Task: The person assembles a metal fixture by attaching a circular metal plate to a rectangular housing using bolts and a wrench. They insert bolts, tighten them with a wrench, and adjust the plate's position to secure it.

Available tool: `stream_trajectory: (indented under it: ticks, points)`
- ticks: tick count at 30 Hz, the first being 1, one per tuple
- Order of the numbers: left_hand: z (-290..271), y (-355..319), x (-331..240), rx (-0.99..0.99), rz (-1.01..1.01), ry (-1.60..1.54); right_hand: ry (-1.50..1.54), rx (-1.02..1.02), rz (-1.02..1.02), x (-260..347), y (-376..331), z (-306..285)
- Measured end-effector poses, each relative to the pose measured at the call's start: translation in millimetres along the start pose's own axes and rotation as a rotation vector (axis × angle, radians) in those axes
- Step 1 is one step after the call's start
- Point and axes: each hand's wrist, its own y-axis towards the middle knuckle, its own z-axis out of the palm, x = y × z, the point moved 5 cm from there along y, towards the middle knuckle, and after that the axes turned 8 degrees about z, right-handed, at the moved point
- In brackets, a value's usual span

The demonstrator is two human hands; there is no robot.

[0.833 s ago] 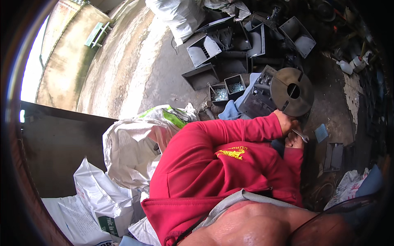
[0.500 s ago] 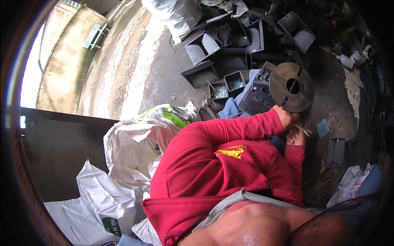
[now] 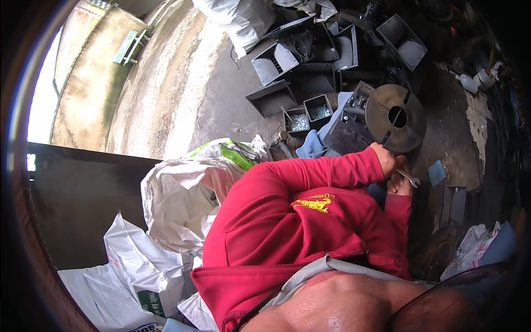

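Note:
A round dark metal disc (image 3: 377,123) with a centre hole and two slots stands on a black metal assembly (image 3: 348,133). My left hand (image 3: 389,159) is just below the disc's lower edge, its fingers curled; what they grip is hidden. Right beside it, my right hand (image 3: 399,184) is closed around a silver open-end wrench (image 3: 409,177). The wrench's jaw end points out to the right, while its other end is hidden by my hands. Under the assembly lies a blue cloth (image 3: 313,146).
Two small black bins (image 3: 297,123) of little metal fasteners sit left of the assembly. Beyond them is a pile of black metal housings (image 3: 275,63). White sacks (image 3: 182,199) lie on my left. A light-blue piece (image 3: 436,173) and a metal bracket (image 3: 453,205) are on the right.
The wrench's jaw end has tipped slightly downward. Both hands stay close together below the disc. The whole view has shifted a little.

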Motion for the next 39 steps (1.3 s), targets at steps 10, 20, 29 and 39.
stream_trajectory:
  ticks: [10,20,29,39]
  points:
    - [-2,-3,1,0.074,-0.019,-0.001,0.046,0.078,0.008,-9,9,-21]
    - [-12,-2,3,0.122,-0.029,0.075,0.176,0.138,-0.010,-15,14,-26]
    - [-49,-21,5,0.267,-0.278,-0.359,0.008,-0.102,0.072,8,-15,22]
    - [-9,-49,-21,0.464,-0.990,-1.446,-0.199,-0.139,0.003,24,-30,42]
